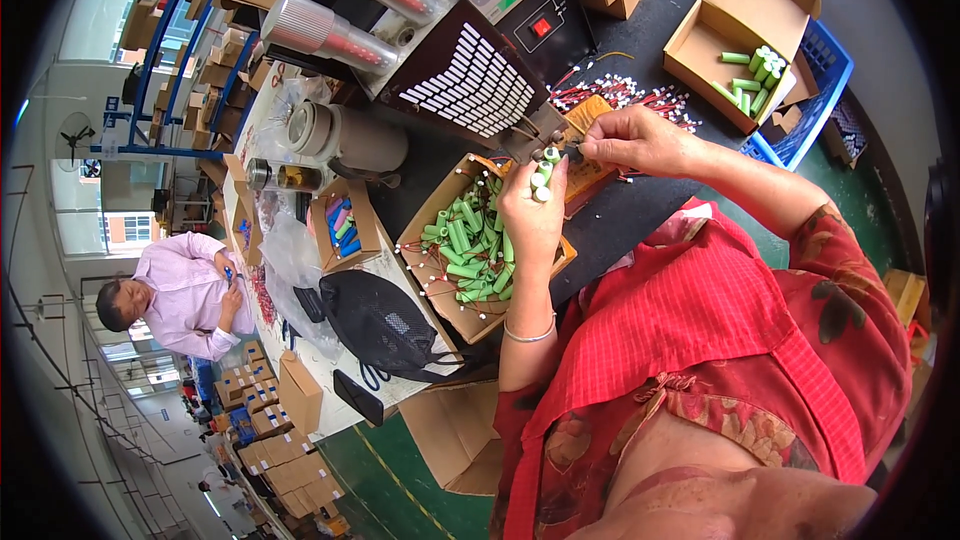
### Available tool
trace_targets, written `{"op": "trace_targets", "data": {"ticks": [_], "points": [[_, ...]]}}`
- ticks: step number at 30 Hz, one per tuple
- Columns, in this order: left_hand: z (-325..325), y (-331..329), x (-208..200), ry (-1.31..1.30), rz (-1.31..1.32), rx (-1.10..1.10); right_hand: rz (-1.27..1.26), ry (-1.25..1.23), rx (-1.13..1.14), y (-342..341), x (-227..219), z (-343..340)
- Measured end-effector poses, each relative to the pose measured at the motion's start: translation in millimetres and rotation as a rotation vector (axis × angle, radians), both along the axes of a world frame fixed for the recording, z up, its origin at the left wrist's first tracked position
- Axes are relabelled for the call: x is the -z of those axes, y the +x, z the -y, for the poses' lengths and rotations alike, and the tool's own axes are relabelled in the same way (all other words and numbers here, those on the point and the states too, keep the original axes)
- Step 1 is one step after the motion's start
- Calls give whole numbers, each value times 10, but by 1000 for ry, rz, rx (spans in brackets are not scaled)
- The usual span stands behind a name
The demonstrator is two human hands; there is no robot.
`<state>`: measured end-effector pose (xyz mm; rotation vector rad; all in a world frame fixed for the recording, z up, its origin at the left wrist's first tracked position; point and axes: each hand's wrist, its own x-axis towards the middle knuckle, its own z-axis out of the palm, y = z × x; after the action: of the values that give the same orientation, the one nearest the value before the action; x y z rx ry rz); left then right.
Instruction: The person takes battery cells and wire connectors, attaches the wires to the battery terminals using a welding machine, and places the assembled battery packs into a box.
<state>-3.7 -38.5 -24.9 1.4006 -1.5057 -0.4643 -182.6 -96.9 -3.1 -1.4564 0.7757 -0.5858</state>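
Note:
My left hand (533,212) is closed around a few green cylindrical battery cells (543,176), their pale ends pointing up between the fingers. My right hand (640,140) has thumb and fingertips pinched just beside the cells; what they hold is too small and dark to make out. Both hands are at the front of a bench spot welder (470,75), by its electrode tips (528,128). Below my left hand, a cardboard box (425,290) holds many green cells with leads attached. Behind my right hand lies a heap of red wires with white connectors (650,100).
An open carton (700,35) with loose green cells rests at the right on a blue crate (825,70). To the left are a small box of blue and purple cells (343,225), a jar (350,135), a black bag (380,315) and a phone (357,398). A co-worker (185,290) stands across the table.

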Motion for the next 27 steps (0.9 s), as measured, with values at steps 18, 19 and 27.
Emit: {"op": "trace_targets", "data": {"ticks": [18,19,27], "points": [[33,-41,-37,-88,146,-40,-25,83,-147,136,-76,144],[36,-44,-58,-118,194,-42,-52,166,-155,83,-123,136],[-216,33,-200,383,-639,110,5,106,-299,-181,-178,6]]}}
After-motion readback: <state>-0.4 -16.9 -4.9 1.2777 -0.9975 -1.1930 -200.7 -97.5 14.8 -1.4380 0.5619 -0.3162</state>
